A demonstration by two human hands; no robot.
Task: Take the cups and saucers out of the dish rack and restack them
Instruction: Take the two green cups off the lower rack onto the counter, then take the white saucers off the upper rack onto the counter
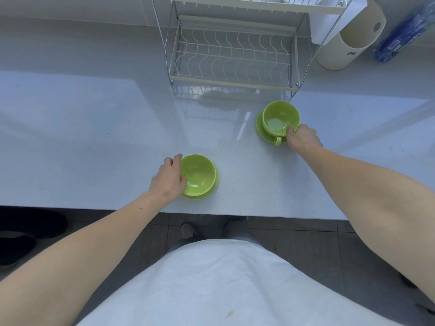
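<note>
Two green cups stand upright on green saucers on the white counter. The near cup [199,174] sits on its saucer [213,188] close to the counter's front edge; my left hand [168,177] grips its left rim. The far cup [280,116] rests on a saucer [261,130] in front of the dish rack [233,55], its handle [277,140] pointing toward me. My right hand [302,137] pinches that cup's near-right rim. The rack's lower wire shelf holds nothing.
A cream paper-towel holder [350,41] and a blue plastic bottle [404,31] stand at the back right. The rack's upper shelf [247,1] is cut off by the frame's top. The counter's front edge [94,207] runs just below my left hand.
</note>
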